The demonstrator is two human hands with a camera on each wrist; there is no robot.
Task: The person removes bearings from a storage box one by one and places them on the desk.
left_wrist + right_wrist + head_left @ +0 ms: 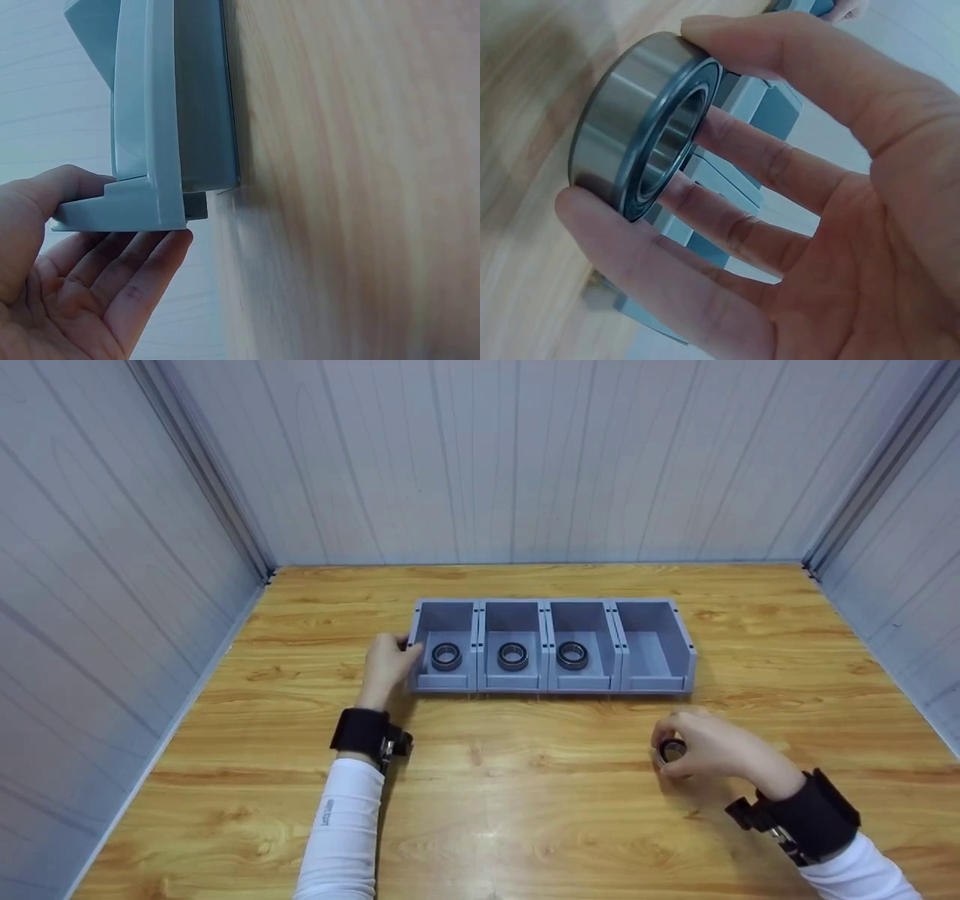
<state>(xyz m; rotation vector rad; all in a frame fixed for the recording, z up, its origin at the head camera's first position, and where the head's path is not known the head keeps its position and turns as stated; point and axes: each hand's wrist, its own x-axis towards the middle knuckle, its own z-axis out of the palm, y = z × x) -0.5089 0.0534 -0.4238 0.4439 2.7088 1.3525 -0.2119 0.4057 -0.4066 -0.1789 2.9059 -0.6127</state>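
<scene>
A row of joined grey bins (513,683) stands on the wooden table. Three bearings sit in it, one per compartment: the left bearing (446,666), the middle bearing (513,666) and the right bearing (573,664); the rightmost compartment holds none. My left hand (388,666) grips the left side wall of the row, thumb inside and fingers outside, as the left wrist view shows. In front of the rightmost bin, my right hand (709,746) pinches another bearing (619,112) by its outer ring between thumb and a finger, low over the table.
The wooden table (480,795) stretches around the bins. Pale panel walls (510,465) enclose it at the back and both sides. Each wrist wears a black strap with a small camera.
</scene>
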